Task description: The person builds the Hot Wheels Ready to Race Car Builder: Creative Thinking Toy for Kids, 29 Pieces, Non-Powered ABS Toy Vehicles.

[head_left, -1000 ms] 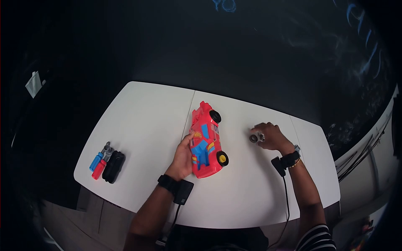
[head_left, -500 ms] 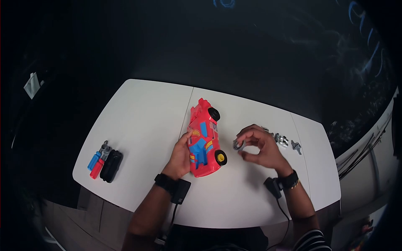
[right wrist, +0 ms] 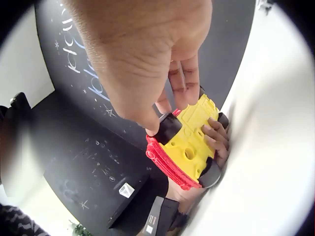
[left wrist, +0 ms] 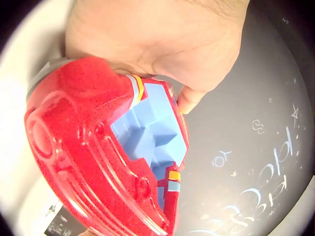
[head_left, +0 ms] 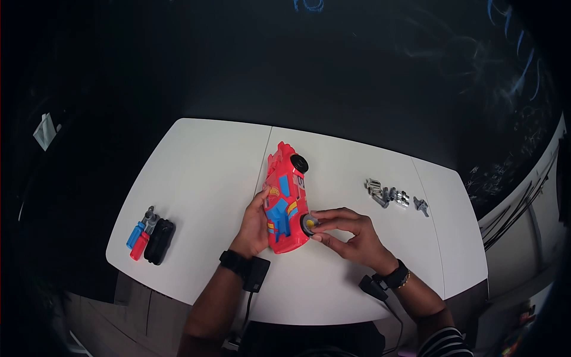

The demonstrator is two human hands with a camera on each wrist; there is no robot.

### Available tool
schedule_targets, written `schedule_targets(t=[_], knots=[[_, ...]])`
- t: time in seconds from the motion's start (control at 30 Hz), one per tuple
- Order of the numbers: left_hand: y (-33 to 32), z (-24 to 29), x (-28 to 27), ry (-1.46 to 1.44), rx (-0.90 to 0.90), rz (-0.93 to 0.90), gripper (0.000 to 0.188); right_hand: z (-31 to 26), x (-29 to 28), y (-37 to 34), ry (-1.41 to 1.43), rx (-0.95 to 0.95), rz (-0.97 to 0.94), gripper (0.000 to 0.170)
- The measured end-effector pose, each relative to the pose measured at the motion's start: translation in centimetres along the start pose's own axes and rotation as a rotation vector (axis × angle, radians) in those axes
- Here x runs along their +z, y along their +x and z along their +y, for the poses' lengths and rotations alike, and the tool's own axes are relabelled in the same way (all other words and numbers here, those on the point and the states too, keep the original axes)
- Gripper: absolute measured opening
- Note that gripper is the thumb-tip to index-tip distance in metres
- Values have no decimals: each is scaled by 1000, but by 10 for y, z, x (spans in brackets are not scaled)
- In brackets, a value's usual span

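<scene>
A red toy car (head_left: 285, 196) with blue and yellow parts is tilted on its side above the white table, wheels to the right. My left hand (head_left: 254, 231) grips its body from the left, thumb over the upper side. In the right wrist view, the left fingers spread over the car's yellow underside (right wrist: 189, 147). My right hand (head_left: 355, 235) pinches a grey ring (head_left: 308, 222) against the near black wheel, around its yellow hub. The right fingers partly cover the ring. The other right-side wheel (head_left: 299, 163) is black and uncovered.
At the table's left lie a blue-handled tool (head_left: 135, 235), a red-handled tool (head_left: 140, 246) and a black elongated object (head_left: 160, 242). Several silver and grey small parts (head_left: 402, 198) lie at the right, with a grey winged piece (head_left: 420, 206) beside them. A dark chalkboard wall (head_left: 285, 71) stands behind.
My right hand has left the small parts at the right and moved left with the grey ring, bringing it onto the car's near wheel. My left hand keeps its grip on the car.
</scene>
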State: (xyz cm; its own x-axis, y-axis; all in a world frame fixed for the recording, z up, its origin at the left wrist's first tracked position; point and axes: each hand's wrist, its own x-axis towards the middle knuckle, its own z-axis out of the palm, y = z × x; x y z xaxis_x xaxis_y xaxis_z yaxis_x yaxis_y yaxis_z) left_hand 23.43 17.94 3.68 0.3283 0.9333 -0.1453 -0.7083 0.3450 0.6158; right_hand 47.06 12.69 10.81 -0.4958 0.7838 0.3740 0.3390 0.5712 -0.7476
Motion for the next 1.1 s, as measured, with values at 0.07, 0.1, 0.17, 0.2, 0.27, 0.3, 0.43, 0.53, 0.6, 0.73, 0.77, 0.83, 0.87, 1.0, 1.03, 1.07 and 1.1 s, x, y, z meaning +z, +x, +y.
schedule_targets(t=[0.07,0.1,0.17,0.2,0.27,0.3,0.43,0.53,0.6,0.73,0.77,0.83,0.87,1.0,1.03,1.07,1.1], knots=[[0,1,-1,-5,-11,-1,57,-3,-4,2,-78,-35,-23,19],[0,1,-1,-8,-22,-5,57,-5,-7,2,-158,-70,-44,18],[0,-1,-3,-4,-14,-28,60,-7,-18,2,-149,10,-20,20],[1,-2,-3,-5,-1,-44,63,-6,-25,1,-138,88,-6,22],[2,-2,-5,-26,-15,-54,60,11,-41,-2,-161,162,44,26],[3,-1,-6,-44,-21,-60,57,24,-53,-4,-305,240,66,28],[3,0,-6,-58,-36,-72,58,93,-100,-31,-764,314,113,30],[2,0,-6,-60,-44,-73,59,111,-113,-39,-804,365,73,27],[4,-1,-8,-63,-36,-87,59,116,-113,-44,-824,330,90,24],[3,0,-7,-50,-41,-68,59,100,-104,-41,-690,344,115,21],[3,0,-7,-51,-36,-74,59,97,-102,-41,-689,300,134,21],[3,0,-7,-52,-29,-81,58,95,-102,-43,-688,331,142,22],[3,0,-7,-60,-32,-83,58,95,-102,-43,-687,361,149,23],[3,-2,-6,-27,-6,-57,64,84,-93,-47,-491,591,74,24],[4,-3,-7,-29,-5,-57,64,79,-90,-46,-460,565,69,24],[4,-3,-7,-17,-5,-55,64,72,-87,-43,-430,539,62,24],[5,-3,-8,-7,-5,-51,64,61,-84,-39,-334,520,53,23]])
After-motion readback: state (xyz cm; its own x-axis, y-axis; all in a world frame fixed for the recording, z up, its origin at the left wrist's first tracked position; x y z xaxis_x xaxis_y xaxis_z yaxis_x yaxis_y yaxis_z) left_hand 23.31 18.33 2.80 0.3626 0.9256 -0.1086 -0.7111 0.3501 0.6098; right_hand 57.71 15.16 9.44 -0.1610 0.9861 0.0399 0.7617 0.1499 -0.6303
